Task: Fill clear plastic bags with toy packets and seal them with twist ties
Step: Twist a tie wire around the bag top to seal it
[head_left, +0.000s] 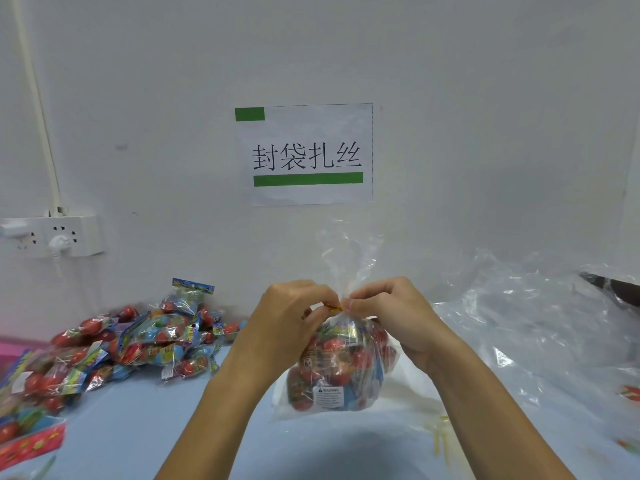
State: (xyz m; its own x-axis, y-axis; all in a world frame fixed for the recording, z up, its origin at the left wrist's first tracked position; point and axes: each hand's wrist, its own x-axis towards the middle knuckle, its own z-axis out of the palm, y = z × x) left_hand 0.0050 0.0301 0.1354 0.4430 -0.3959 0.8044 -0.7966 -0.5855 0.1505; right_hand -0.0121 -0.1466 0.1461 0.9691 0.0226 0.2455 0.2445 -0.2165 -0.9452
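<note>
Two hands meet at the gathered neck of one filled clear bag, which stands on the pale blue table; this bag is the landmark for every place below.

Head view:
- Bag: packed with red and blue toy packets, a white warning label facing the camera low on its front. Its neck is bunched tight above the contents, and the loose plastic top fans upward above the hands.
- Twist tie: gold, wrapped at the bag's neck, a short piece showing between the two hands.
- Left hand: on the bag's left side at the neck, fingers curled, thumb and fingertips pinching the tie's left end.
- Right hand: on the bag's right side at the neck, fingers curled inward, fingertips pinching the tie and the bunched plastic.
- Loose toy packets: a heap on the table well to the left of the bag.
- Empty clear bags: a crumpled pile to the right of the bag.
- Spare ties: pale yellow, on the table just right of and nearer than the bag; blurred.
- Paper sign: on the wall above and behind the bag.
- Power strip: on the wall far left of the bag.
</note>
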